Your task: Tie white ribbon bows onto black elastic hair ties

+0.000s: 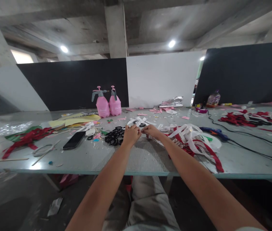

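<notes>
At the near edge of the table point(83, 160), both forearms reach forward side by side over a bare grey patch. Left hand point(131, 134) is curled closed, knuckles up; right hand point(151, 131) likewise closed, fingertips pinched toward the left. Between and just beyond them lies a white ribbon bow point(139, 121); whether either hand actually grips it, I cannot tell, since the fingers hide the contact. Just left of the left hand: a heap of black rings point(114, 137), then a black phone point(73, 140) lying flat. Right of the right hand: a tangle of white and red ribbon strips point(191, 138), touching the wrist area. Further right, a blue glue gun point(214, 132) with its black cable. Far left, red ribbon scraps point(27, 139). Farther back, two pink spray bottles point(108, 104) stand upright, touching each other.
</notes>
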Demonstrator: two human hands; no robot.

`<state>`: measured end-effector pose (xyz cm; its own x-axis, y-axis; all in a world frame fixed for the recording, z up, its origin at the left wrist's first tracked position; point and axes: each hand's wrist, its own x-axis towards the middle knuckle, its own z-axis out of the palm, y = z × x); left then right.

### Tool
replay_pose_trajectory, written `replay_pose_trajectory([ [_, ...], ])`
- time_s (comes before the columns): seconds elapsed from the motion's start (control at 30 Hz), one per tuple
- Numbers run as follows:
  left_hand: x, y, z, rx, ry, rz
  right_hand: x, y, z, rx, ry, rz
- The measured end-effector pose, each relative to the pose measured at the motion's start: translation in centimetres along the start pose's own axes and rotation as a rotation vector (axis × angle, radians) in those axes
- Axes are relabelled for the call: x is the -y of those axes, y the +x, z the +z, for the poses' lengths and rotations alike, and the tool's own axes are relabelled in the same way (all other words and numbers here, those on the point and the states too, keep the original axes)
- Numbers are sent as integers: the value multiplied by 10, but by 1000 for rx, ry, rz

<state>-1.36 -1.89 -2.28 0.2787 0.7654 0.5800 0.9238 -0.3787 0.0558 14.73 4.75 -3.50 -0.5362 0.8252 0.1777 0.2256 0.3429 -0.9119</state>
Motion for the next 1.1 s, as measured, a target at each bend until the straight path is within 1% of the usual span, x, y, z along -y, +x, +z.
replay_pose_trajectory([
  [0.13, 1, -1, 0, -4, -13, 4, 0, 0, -1, -21, -13, 30],
  [0.33, 0, 0, 2, 5, 78, 14, -4, 3, 0, 33, -80, 10],
  [0.47, -5, 0, 1, 23, 128, 58, -8, 5, 2, 54, -125, 12],
  [0.57, -7, 1, 2, 4, 120, 70, -7, 5, 2, 58, -148, 13],
  [0.63, -4, 1, 2, -23, 80, 30, -3, 2, -1, 60, -143, 6],
  [0.7, 4, 1, 1, -51, 1, -55, 2, 0, -5, 45, -115, 3],
  [0.77, 15, 1, 0, -101, -127, -151, 7, -3, -11, -18, -68, -2],
  [0.87, 27, 0, 0, -155, -360, -210, 10, -6, -16, -96, -12, -8],
  [0.93, 28, 1, 4, -162, -500, -210, 10, -6, -15, -75, 20, -12],
  [1.0, 24, 2, 9, -94, -649, -175, 10, -6, -12, -5, 64, -25],
  [1.1, 18, 3, 18, 68, -797, -136, 12, -8, -9, 110, 119, -39],
])
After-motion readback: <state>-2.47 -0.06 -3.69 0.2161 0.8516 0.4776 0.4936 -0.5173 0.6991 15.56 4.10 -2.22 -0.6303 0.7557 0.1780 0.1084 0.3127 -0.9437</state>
